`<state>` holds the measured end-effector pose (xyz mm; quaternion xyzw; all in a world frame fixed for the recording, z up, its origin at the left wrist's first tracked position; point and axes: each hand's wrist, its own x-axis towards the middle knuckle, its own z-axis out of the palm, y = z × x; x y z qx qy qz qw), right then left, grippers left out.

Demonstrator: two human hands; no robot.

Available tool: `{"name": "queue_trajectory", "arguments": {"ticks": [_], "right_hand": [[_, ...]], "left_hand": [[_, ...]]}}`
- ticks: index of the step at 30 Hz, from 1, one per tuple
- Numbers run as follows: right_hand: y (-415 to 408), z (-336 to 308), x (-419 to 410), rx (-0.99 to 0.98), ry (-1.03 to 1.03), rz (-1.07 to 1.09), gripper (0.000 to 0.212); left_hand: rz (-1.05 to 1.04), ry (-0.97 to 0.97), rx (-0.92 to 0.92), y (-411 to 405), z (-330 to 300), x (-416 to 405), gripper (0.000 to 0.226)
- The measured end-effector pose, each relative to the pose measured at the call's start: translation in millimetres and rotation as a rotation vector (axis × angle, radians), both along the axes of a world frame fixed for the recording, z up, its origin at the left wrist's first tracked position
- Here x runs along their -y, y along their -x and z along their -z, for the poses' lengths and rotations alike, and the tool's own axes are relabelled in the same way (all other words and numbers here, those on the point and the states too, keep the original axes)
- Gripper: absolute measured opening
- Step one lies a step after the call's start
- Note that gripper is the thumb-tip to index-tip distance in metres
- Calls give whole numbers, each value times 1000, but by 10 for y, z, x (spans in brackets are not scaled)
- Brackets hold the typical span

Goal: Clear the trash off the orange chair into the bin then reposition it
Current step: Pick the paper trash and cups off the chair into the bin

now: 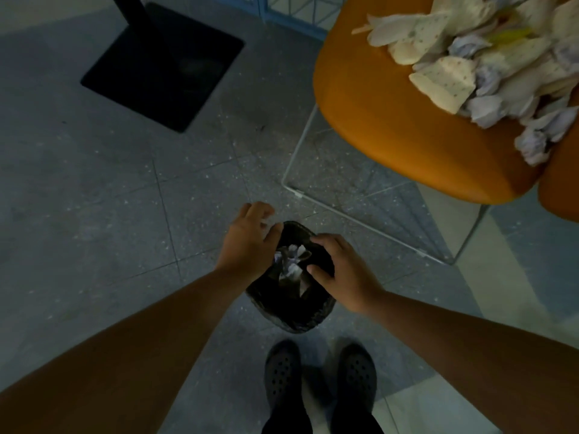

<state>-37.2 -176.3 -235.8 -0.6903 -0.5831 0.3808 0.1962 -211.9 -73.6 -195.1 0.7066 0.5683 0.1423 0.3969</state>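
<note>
Nearest the camera, a pair of dark perforated clogs (319,379) stands on the speckled grey floor tiles (94,214), just on the near side of the black bin (289,311). The bin is small, dark and woven-looking, and holds a few crumpled scraps of paper (293,261) in white and pale purple. Both hands hover over its mouth. The left hand (249,238) is above the bin's left rim, fingers loosely spread and holding nothing. The right hand (340,270) is above the right rim, fingers relaxed and slightly bent, also empty (whether either hand touches the rim cannot be told). Beyond the bin and to its right stands the orange chair (391,114) on a thin white wire frame (344,211). A heap of trash (488,64) lies on its seat: cream spotted wrappers and crumpled pale purple paper. Far from the bin on its left, a black square pedestal base (163,64) sits on the floor.
</note>
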Motion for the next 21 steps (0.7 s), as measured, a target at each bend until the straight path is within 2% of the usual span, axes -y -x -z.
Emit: {"name": "queue_trajectory", "arguments": {"ticks": [6, 12, 16, 21], "right_hand": [[-296, -893, -665, 3, -158, 37, 41], [-759, -1613, -1425, 100, -360, 206, 37], [-1287, -1765, -1751, 163, -458, 256, 37], [-2339, -1651, -2189, 229, -479, 280, 39]], "left_hand": [[128, -130, 66, -408, -874, -572, 31], [305, -342, 101, -994, -1645, -1190, 31], [338, -367, 133, -1440, -1747, -1557, 29], [317, -360, 147, -2181, -1513, -2039, 29]]}}
